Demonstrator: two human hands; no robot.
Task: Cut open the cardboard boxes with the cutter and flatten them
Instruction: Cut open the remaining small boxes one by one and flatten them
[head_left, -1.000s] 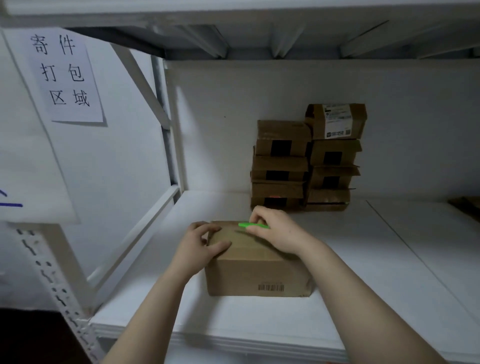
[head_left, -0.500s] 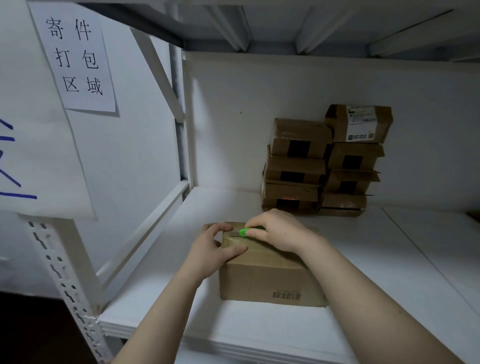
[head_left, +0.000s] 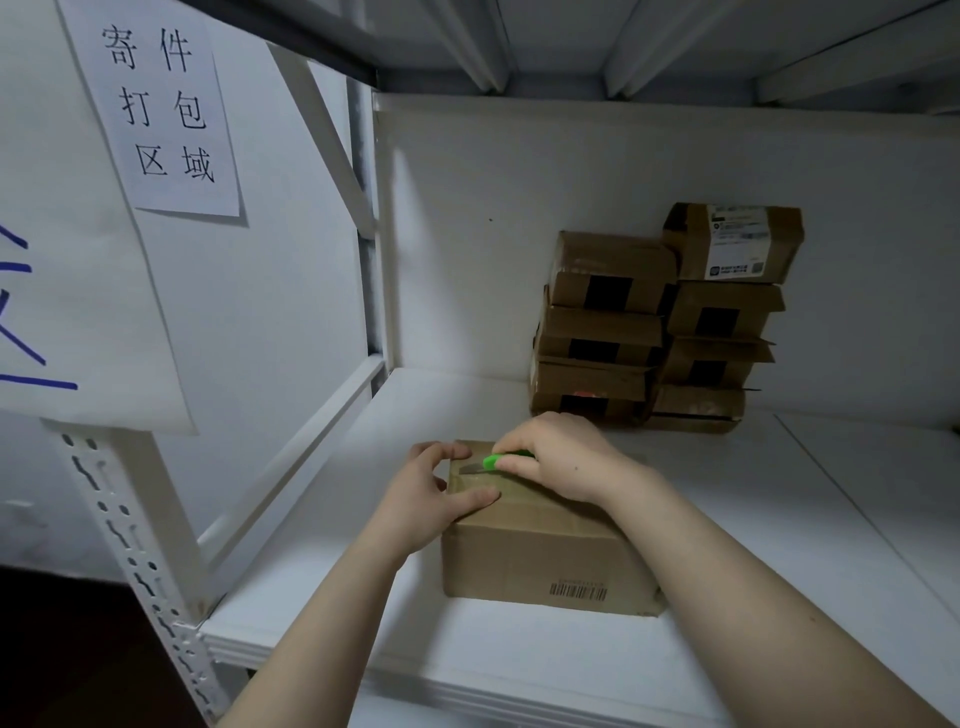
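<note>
Head: cutter (head_left: 500, 460) in R hand (head_left: 563, 457), atop box (head_left: 545, 561)

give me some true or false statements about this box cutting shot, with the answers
1. The right hand holds a green cutter against the top of the box. True.
2. The left hand hangs free of the box. False: the left hand grips the box's left end, thumb on top.
3. The stacked boxes stand against the back wall, behind the hands. True.
4. The box's top flaps stand open. False: its top is closed.
5. A barcode shows on the box's near side. True.
</note>
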